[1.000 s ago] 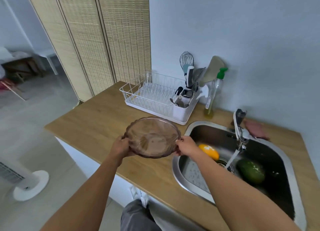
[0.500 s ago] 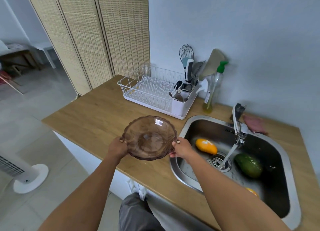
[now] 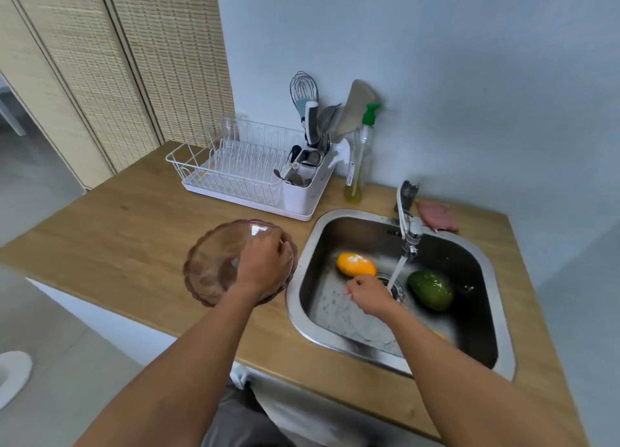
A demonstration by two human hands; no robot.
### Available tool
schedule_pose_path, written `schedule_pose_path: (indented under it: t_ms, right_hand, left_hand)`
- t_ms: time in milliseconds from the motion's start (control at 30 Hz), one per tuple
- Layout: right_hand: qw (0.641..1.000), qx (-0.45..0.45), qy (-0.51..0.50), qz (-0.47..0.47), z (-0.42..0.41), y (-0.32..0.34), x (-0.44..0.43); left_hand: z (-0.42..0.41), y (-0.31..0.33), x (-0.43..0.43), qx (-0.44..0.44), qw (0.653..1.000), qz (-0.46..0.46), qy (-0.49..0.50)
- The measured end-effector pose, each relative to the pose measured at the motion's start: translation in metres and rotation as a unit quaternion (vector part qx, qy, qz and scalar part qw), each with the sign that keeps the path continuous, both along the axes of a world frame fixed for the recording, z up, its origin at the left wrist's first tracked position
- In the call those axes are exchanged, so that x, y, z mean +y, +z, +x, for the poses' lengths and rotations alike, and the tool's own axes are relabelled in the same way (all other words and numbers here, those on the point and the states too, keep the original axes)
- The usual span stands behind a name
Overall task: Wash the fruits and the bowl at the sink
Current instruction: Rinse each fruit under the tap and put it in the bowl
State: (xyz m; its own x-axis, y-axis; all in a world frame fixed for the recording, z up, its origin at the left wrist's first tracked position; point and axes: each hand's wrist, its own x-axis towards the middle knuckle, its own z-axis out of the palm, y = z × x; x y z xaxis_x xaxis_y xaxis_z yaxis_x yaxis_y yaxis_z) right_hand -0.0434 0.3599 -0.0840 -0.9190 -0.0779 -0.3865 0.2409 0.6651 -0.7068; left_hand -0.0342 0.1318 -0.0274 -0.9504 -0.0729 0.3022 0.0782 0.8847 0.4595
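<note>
A brown glass bowl (image 3: 214, 265) is at the wooden counter (image 3: 117, 232), just left of the steel sink (image 3: 295, 312). My left hand (image 3: 265, 262) reaches over the bowl and grips its right rim. Inside the basin lie an orange fruit (image 3: 355, 264) and a green fruit (image 3: 431, 290). A sliver of a third, yellow fruit (image 3: 440, 336) peeks out behind my right forearm. Water runs from the tap (image 3: 406, 221) onto the drain. My right hand (image 3: 369, 294) hovers in the sink just below the orange fruit, fingers loosely curled, holding nothing.
A white dish rack (image 3: 235, 168) with a utensil caddy (image 3: 302, 185) stands at the back of the counter. Beside it is a green-capped soap bottle (image 3: 360, 158). A pink cloth (image 3: 436, 215) lies behind the tap. Woven screens stand at the left.
My right hand has let go of the bowl and moved into the sink toward the orange fruit. My left hand has shifted from the bowl's left rim across to its right rim.
</note>
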Motion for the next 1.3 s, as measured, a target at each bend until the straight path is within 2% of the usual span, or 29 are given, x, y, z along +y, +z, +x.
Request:
schedule_pose_path:
  t_ms: [200,400,500,600,933,1100,1200,1300]
  right_hand:
    - [0.998,-0.022,-0.050,0.031,0.017,-0.006,0.069]
    - [0.983,-0.019,-0.106,0.147,0.039,-0.026,0.146]
    - [0.972,-0.040,-0.099,0.208,0.044,-0.036,0.172]
    - [0.968,-0.072,-0.067,0.230,0.044,-0.049,0.182]
    - [0.969,-0.174,0.023,0.171,0.034,-0.081,0.184]
    - [0.978,-0.166,-0.015,0.125,0.032,-0.086,0.179]
    - [0.984,-0.146,-0.105,0.016,0.025,-0.085,0.174]
    - [0.976,-0.125,-0.153,-0.097,0.013,-0.080,0.160]
  left_hand:
    - [-0.012,-0.031,0.084,-0.106,0.983,0.002,-0.152]
    - [-0.009,-0.078,0.147,-0.217,0.953,-0.005,-0.209]
    - [-0.004,-0.099,0.167,-0.263,0.941,-0.003,-0.213]
    - [-0.002,-0.116,0.175,-0.299,0.933,0.002,-0.202]
    - [-0.004,-0.138,0.184,-0.377,0.906,0.000,-0.193]
    - [-0.002,-0.138,0.182,-0.401,0.898,0.028,-0.178]
    - [-0.003,-0.136,0.182,-0.425,0.885,0.116,-0.152]
    - [-0.009,-0.129,0.182,-0.455,0.844,0.273,-0.082]
